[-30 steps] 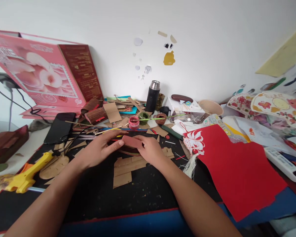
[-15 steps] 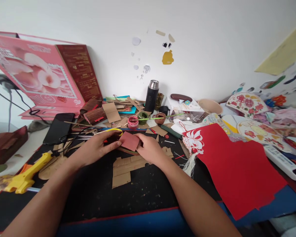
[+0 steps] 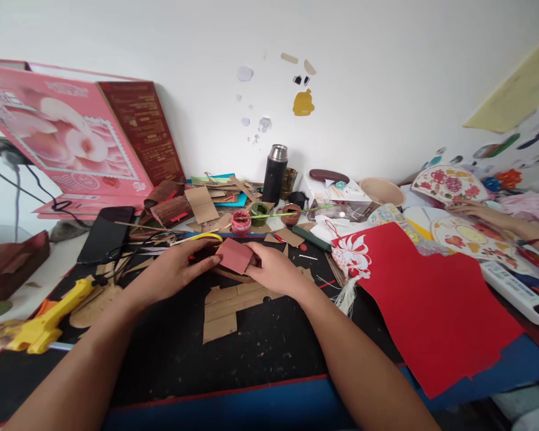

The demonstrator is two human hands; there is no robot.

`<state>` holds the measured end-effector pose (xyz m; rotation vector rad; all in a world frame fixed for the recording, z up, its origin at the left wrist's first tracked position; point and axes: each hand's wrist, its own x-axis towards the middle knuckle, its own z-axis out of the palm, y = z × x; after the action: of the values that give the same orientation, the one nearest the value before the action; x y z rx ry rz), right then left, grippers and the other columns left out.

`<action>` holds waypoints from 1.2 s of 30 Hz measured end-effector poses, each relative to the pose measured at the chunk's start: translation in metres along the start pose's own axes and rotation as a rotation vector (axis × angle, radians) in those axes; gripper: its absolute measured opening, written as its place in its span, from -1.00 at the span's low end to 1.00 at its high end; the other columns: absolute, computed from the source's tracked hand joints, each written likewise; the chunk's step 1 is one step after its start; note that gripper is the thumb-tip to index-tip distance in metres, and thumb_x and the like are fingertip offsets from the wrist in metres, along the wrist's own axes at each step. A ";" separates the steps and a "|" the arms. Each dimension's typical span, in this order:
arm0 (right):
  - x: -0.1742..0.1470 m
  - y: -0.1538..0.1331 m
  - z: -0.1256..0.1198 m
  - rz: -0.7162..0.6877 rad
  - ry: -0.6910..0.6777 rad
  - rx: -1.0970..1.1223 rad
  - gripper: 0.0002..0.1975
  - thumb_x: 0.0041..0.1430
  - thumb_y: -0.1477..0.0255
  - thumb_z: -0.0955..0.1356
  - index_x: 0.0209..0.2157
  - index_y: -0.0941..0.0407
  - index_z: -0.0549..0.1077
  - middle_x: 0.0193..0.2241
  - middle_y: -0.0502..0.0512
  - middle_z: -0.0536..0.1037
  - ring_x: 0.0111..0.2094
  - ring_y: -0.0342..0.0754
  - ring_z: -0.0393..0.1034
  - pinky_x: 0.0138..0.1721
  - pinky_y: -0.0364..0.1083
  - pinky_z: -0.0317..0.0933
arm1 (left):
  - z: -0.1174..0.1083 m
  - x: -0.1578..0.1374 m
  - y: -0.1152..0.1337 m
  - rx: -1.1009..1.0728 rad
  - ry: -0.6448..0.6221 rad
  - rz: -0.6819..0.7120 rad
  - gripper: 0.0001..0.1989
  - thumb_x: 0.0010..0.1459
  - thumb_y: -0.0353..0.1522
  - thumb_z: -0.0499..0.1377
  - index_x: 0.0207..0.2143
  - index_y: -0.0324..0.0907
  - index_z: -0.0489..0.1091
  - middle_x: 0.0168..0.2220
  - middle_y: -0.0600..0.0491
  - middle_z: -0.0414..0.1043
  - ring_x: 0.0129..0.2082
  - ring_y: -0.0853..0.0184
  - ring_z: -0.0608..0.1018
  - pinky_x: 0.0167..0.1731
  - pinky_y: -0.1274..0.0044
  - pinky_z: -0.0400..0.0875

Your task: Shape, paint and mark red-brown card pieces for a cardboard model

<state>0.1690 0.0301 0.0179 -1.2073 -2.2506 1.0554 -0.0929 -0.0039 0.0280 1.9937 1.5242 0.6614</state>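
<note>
Holding a reddish-brown card piece [image 3: 235, 256], tilted over the black mat [image 3: 269, 359], pinched at its edges between the left hand [image 3: 179, 268] and the right hand [image 3: 272, 269]. Held just beyond cut cardboard [image 3: 220, 314] and before a red jar [image 3: 241, 226], a green jar [image 3: 256, 222] and a brown jar [image 3: 290, 220]. Farther out, flanked by a yellow glue gun [image 3: 58, 317] at left and red paper [image 3: 431, 311] at right, with a black flask [image 3: 273, 179] behind.

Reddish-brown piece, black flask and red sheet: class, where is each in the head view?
Reddish-brown piece [image 3: 235, 256], head view: middle of its flat upper face.
Black flask [image 3: 275, 178], head view: its dark body.
Red sheet [image 3: 431, 311], head view: its broad middle.
</note>
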 end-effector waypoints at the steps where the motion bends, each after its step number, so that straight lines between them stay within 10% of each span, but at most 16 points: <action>1: 0.000 0.002 0.000 -0.011 -0.013 0.038 -0.62 0.39 0.39 0.47 0.20 0.04 0.54 -0.07 0.15 0.72 -0.15 0.08 0.61 -0.16 -0.02 0.35 | 0.000 0.000 0.000 -0.002 -0.002 -0.006 -0.18 0.27 0.29 0.11 0.24 -0.10 0.54 0.25 -0.09 0.62 0.22 -0.07 0.62 0.30 0.22 0.42; 12: -0.003 0.009 -0.009 -0.028 -0.152 0.195 -0.40 0.23 0.29 0.61 0.26 0.01 0.49 -0.07 0.13 0.71 -0.14 0.09 0.60 -0.11 0.01 0.44 | 0.001 0.002 -0.006 0.034 -0.004 -0.015 -0.13 0.23 0.33 0.11 0.27 -0.09 0.54 0.26 -0.10 0.61 0.22 -0.10 0.62 0.31 0.18 0.43; 36: -0.008 -0.012 -0.007 -0.026 -0.014 -0.036 -0.55 0.31 0.23 0.55 0.19 0.00 0.58 -0.05 0.12 0.74 -0.15 0.10 0.63 -0.21 -0.05 0.32 | 0.002 0.000 -0.008 0.055 -0.061 0.101 -0.16 0.28 0.14 0.24 0.45 -0.08 0.32 0.33 -0.16 0.52 0.24 -0.06 0.60 0.31 0.16 0.45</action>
<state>0.1715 0.0222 0.0319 -1.1854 -2.2991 1.0208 -0.0970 -0.0025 0.0208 2.1237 1.4278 0.5994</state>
